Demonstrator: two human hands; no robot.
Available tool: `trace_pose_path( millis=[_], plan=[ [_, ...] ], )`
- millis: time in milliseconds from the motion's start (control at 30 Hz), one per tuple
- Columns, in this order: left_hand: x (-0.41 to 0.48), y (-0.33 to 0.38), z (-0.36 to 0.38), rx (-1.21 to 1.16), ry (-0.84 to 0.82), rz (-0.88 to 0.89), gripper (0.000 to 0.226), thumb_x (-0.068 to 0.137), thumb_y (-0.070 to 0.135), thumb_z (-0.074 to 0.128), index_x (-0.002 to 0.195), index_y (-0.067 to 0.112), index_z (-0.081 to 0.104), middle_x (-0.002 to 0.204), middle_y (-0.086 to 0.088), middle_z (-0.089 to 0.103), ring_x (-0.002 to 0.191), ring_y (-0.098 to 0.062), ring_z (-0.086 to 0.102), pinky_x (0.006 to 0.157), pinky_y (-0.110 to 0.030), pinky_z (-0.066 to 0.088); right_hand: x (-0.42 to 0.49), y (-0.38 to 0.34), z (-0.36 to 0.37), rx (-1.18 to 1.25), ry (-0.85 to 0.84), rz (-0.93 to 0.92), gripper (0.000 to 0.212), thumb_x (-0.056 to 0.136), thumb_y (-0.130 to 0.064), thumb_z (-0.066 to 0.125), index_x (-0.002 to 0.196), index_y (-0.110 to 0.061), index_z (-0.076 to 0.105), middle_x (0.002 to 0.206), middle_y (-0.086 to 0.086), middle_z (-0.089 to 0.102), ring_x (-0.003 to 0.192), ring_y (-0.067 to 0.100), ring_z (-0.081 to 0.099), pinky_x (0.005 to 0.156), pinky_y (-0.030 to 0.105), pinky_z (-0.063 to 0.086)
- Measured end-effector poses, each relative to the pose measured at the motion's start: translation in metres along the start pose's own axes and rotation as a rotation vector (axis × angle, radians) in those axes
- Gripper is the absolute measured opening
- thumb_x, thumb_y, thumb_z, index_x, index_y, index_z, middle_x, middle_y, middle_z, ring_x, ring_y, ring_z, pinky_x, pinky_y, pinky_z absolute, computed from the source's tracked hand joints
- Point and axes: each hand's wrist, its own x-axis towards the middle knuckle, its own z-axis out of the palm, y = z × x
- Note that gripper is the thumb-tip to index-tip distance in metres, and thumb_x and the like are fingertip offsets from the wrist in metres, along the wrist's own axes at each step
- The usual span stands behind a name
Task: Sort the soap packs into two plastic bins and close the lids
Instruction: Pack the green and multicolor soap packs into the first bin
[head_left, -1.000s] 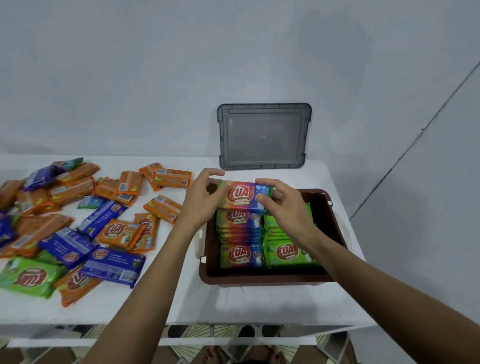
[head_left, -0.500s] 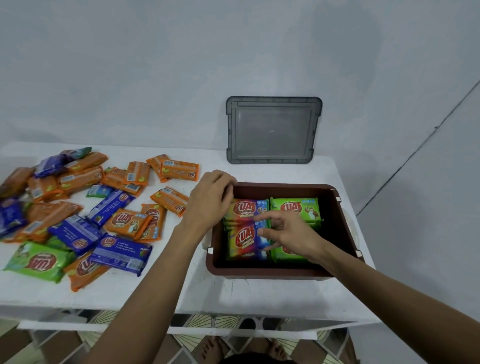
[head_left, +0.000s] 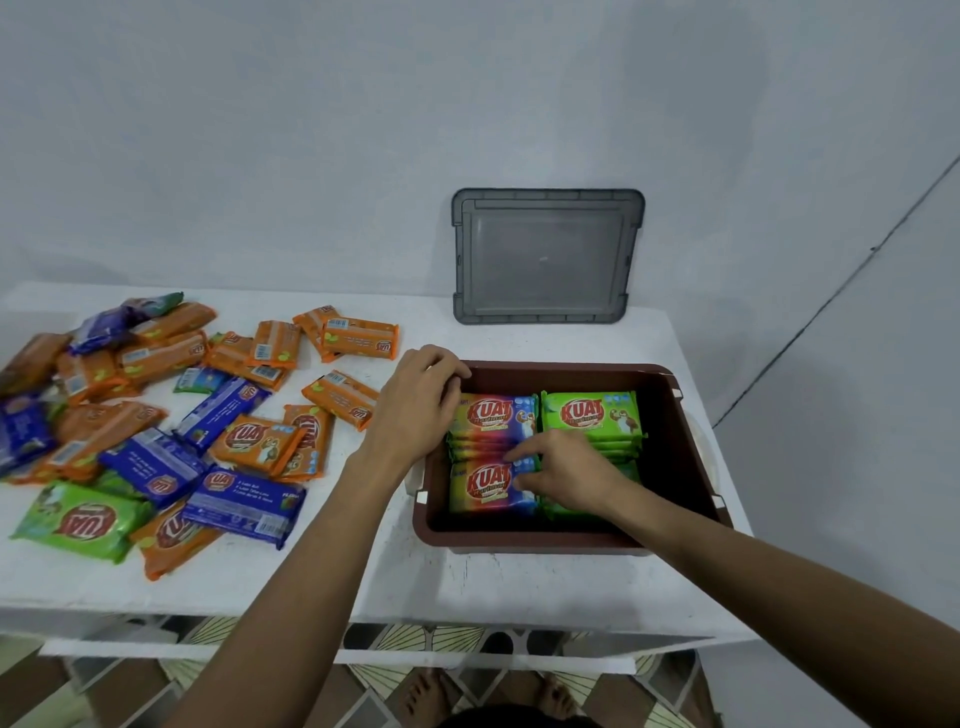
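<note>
Lowered into the brown bin (head_left: 670, 457), the rainbow soap pack (head_left: 493, 415) now tops the far-left stack. The left hand (head_left: 415, 410) curls at its left end, grip unclear, seemingly squaring it; the right hand (head_left: 561, 478) presses loose fingers on the near rainbow pack (head_left: 483, 486), likely to level the row.

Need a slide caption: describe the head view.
Left hand and right hand touch rainbow packs beside green packs in the bin; orange packs and blue packs lie on the table.

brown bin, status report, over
Left hand curled at brown bin far-left corner, right hand on rainbow packs. Green packs beside them inside. Grey lid off, loose packs waiting on table.
</note>
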Motion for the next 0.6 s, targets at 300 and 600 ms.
trace_pose_path(
  millis=[300, 600],
  plan=[
    [-0.001, -0.002, 0.002, -0.013, 0.01, -0.003, 0.016, 0.096, 0.016, 0.052, 0.104, 0.015, 0.066, 0.112, -0.001, 0.059, 0.106, -0.014, 0.051, 0.083, -0.025, 0.043, 0.009, 0.0, 0.006, -0.141, -0.081, -0.009, 0.043, 0.089, -0.02, 0.071, 0.13, -0.01, 0.062, 0.133, 0.007, 0.062, 0.117, 0.021, 0.059, 0.101, 0.032, 0.048],
    [-0.004, -0.005, 0.004, -0.014, 0.061, -0.054, 0.02, 0.095, 0.013, 0.05, 0.109, 0.014, 0.064, 0.113, -0.001, 0.06, 0.105, -0.017, 0.05, 0.087, -0.028, 0.043, 0.002, -0.014, -0.031, -0.09, -0.153, 0.014, 0.034, 0.096, -0.025, 0.061, 0.129, -0.018, 0.063, 0.109, 0.003, 0.066, 0.065, 0.011, 0.068, 0.066, 0.022, 0.053]
  ],
)
